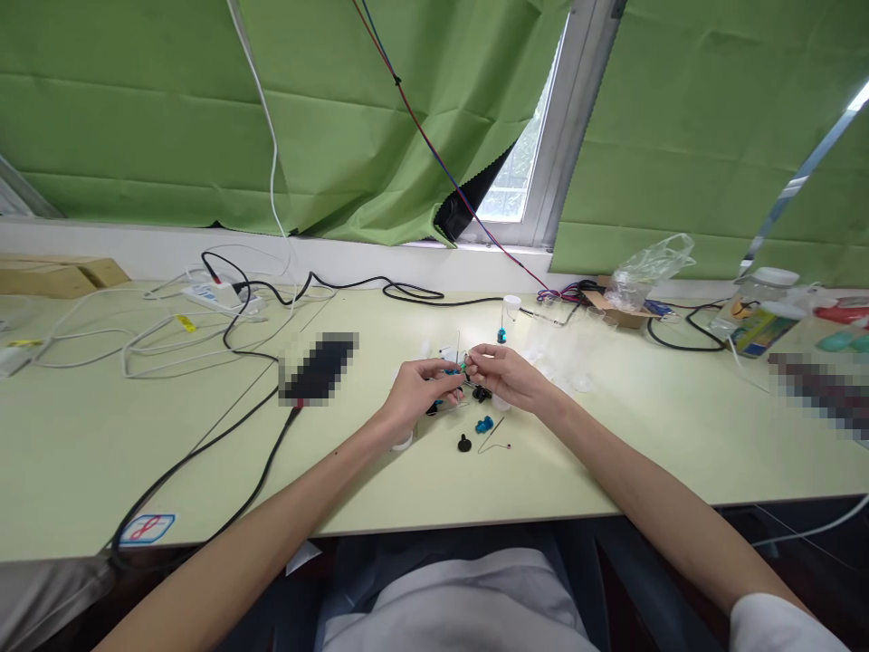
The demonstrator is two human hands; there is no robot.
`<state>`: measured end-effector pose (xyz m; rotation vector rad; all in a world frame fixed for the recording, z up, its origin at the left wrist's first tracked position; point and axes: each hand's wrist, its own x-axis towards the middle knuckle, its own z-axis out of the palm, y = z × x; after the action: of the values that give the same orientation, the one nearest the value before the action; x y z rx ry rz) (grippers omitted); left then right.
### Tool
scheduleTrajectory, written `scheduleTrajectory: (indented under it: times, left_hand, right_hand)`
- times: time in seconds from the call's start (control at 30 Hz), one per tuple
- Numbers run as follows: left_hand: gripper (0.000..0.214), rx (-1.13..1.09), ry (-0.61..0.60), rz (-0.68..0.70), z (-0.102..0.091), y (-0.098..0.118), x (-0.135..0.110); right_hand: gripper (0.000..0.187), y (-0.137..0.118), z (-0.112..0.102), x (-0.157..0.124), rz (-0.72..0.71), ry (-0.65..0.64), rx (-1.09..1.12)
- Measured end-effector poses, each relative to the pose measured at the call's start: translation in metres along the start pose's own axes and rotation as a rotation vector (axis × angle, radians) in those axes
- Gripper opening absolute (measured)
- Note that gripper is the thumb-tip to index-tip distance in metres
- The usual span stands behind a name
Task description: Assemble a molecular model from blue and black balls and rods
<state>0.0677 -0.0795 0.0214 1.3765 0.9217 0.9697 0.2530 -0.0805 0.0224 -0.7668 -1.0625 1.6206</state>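
Note:
My left hand [417, 391] and my right hand [503, 373] meet over the middle of the pale green table [611, 453]. Both pinch a small teal part [461, 367] with a thin wire standing up from it. Just below the hands lie a blue bead-like part [483, 424], a black knob [464, 444] and a thin bent wire with a red tip [494, 436]. A small black piece [481, 393] sits under my right fingers. Behind the hands stands a clear vial [510, 315] with a blue piece at its base.
A black cable [224, 453] runs from a blurred dark device [319, 367] to the table's front edge. A white power strip [212, 295] and loose white cords lie far left. Clear cups, a plastic bag [644, 267] and jars [764, 312] stand at right. Green curtains hang behind.

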Motion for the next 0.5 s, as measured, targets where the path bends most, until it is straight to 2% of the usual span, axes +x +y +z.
scheduleTrajectory:
  times: [0.5]
  left_hand:
    - [0.031, -0.015, -0.013, -0.019, 0.0010, 0.0016, 0.0001]
  right_hand:
    - [0.022, 0.0030, -0.0050, 0.0020, 0.045, -0.116, 0.149]
